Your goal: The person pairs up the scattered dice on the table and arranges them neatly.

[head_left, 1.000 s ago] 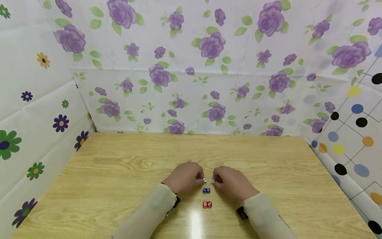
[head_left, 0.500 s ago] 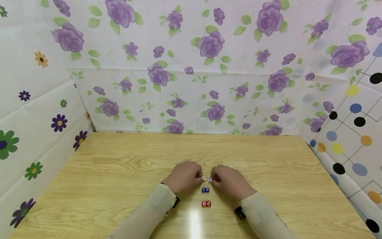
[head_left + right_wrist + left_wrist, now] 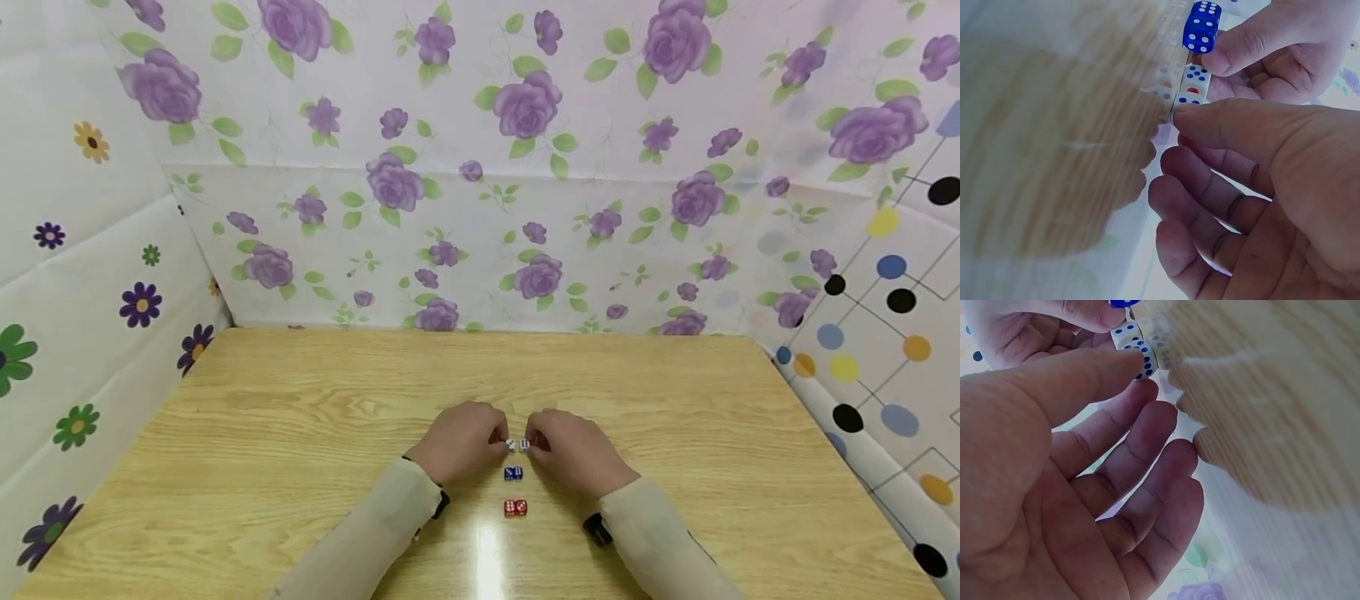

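Note:
Both hands meet near the middle of the table. My left hand (image 3: 463,443) pinches a white die (image 3: 510,445) between thumb and index finger; its blue pips show in the left wrist view. Facing it, my right hand (image 3: 576,450) pinches a second white die (image 3: 524,445) the same way. The two white dice are side by side, very close; whether they touch I cannot tell. Nearer the body, a pair of blue dice (image 3: 513,473) sits side by side on the table. Closer still lies a pair of red translucent dice (image 3: 515,507), also side by side.
The wooden table (image 3: 315,433) reflects a bright light at its front. Behind it hangs a cloth with purple roses (image 3: 536,275). Patterned cloths also stand along the left and right edges.
The gap between the white dice has narrowed as my right hand slid a little left toward the left hand. The blue and red pairs stay put; the head view has shifted slightly.

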Motion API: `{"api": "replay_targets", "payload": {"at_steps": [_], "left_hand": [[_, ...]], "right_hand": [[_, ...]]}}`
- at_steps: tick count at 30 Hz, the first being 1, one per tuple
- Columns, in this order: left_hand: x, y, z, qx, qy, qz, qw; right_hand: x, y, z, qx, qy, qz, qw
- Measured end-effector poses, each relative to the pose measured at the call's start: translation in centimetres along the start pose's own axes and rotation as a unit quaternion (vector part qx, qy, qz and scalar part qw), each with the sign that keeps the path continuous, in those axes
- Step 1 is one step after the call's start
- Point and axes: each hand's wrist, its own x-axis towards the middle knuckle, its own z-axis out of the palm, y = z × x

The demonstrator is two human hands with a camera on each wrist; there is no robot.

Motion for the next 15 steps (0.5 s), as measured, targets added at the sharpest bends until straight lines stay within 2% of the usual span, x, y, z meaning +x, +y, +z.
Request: {"api": "replay_targets", "payload": {"at_steps": [6, 15], "left_hand": [[-0.14, 0.08, -0.11, 0.004, 0.007, -0.004, 1.0000], [-0.03, 0.43, 0.14, 0.013, 0.001, -0.002, 0.9999]], "right_hand": [[0.23, -0.25, 0.24, -0.009, 0.008, 0.003, 0.9999], [0.08, -0.46, 0.16, -0.007, -0.007, 0.007, 0.9999]]}}
